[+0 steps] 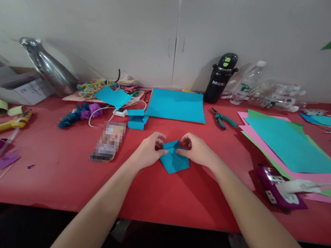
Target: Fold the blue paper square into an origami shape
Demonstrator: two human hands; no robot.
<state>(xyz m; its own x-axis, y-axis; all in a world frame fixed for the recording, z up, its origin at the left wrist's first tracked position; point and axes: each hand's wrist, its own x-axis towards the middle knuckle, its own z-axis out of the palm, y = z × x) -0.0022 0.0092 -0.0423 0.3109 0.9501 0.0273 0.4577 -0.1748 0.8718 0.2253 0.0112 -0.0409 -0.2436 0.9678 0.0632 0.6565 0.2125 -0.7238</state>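
A folded piece of blue paper (175,164) lies on the red table between my two hands, its creased flaps partly raised. My left hand (151,151) grips its left side, the thumb laid on top and the fingers curled. On the opposite side my right hand (196,148) pinches the paper near its upper right, with the thumb pressed on a flap. Parts of the paper's edges are covered by my fingers. Just beyond my left hand stands another folded blue paper piece (136,119). A stack of flat blue sheets (176,106) lies farther back.
A phone (108,141) lies left of my hands. Green-handled pliers (224,119), coloured sheets (295,144) and a purple hot glue gun (276,190) are to the right. A black bottle (219,80) stands against the white partition; a metal jug (50,67) leans at the back left.
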